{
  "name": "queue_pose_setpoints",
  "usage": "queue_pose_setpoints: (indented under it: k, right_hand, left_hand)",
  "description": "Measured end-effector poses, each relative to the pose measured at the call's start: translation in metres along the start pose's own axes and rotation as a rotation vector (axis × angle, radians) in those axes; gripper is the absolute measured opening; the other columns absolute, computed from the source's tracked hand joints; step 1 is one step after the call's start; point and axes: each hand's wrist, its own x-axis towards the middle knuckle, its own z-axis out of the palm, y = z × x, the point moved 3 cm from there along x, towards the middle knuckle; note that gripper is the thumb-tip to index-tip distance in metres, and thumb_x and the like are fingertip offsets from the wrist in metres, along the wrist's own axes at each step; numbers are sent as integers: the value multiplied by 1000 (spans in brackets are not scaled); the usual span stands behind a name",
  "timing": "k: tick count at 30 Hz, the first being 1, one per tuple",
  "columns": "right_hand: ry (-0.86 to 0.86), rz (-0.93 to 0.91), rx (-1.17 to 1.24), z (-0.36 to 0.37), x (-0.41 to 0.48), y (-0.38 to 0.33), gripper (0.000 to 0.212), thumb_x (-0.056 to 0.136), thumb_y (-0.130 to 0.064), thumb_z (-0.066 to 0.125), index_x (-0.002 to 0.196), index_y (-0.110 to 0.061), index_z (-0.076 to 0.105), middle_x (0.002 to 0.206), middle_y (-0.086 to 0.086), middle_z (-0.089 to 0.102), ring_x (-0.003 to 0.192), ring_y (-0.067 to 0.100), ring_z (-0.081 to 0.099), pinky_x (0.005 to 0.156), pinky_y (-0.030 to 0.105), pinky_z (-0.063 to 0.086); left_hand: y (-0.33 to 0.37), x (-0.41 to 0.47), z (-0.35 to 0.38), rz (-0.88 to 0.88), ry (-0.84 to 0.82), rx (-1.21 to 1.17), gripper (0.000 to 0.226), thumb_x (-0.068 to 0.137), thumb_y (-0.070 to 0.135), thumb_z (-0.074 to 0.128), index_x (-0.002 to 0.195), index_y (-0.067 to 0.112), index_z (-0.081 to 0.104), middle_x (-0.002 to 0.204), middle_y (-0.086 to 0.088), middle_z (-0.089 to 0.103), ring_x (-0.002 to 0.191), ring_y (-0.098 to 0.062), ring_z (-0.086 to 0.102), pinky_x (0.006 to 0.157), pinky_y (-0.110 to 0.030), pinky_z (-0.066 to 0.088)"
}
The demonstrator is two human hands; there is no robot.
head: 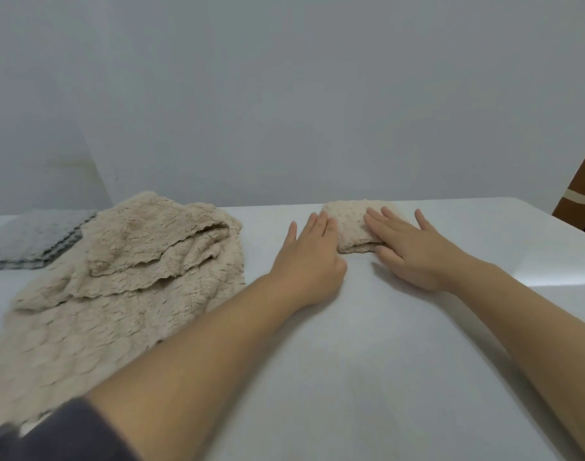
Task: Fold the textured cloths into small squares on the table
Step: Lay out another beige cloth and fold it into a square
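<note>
A small folded beige textured cloth (351,224) lies near the far edge of the white table (367,344). My right hand (411,251) lies flat on its right part, fingers straight and spread. My left hand (309,257) rests flat on the table at the cloth's left edge, its fingertips touching that edge. A loose heap of unfolded beige textured cloths (118,277) covers the table's left side, beside my left forearm.
A stack of folded grey cloths (31,237) sits at the far left, partly under the beige heap. A plain wall stands just behind the table. A brown object (584,194) shows at the right edge.
</note>
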Motion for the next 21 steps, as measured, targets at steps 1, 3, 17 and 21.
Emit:
queue_pose_setpoints:
  k: [1, 3, 17, 21]
  right_hand:
    - [-1, -30, 15, -1, -2, -13, 60, 101, -32, 23, 156, -23, -1, 162, -12, -5, 147, 2, -8, 120, 40, -11]
    - [-22, -106, 44, 0, -7, -44, 64, 98, -38, 22, 156, -24, -1, 162, -12, -6, 147, 1, -9, 119, 36, -11]
    - [220, -326, 154, 4, -18, -226, 25, 89, -19, 46, 106, -20, 65, 107, -4, 61, 101, 18, 55, 90, 31, 37]
    - [191, -283, 146, 2, -29, -229, 22, 88, -27, 44, 93, -20, 64, 96, -7, 59, 91, 14, 53, 89, 30, 36]
  left_hand:
    - [-4, -16, -4, 7, 31, 32, 64, 97, 21, 29, 154, 8, 3, 162, -4, -4, 148, -15, -9, 120, -40, -7]
    - [-17, -48, -14, 10, 97, 83, 61, 96, 19, 32, 153, 10, 12, 162, -2, 3, 149, -15, -6, 120, -40, -7]
    - [-157, -172, -63, -381, 305, -5, 46, 97, 30, 43, 142, 22, 41, 136, -1, 52, 123, -21, 45, 100, -36, 38]
    - [-166, -166, -76, -453, 294, 0, 54, 96, 46, 44, 144, 22, 37, 125, -2, 58, 113, -24, 54, 85, -37, 47]
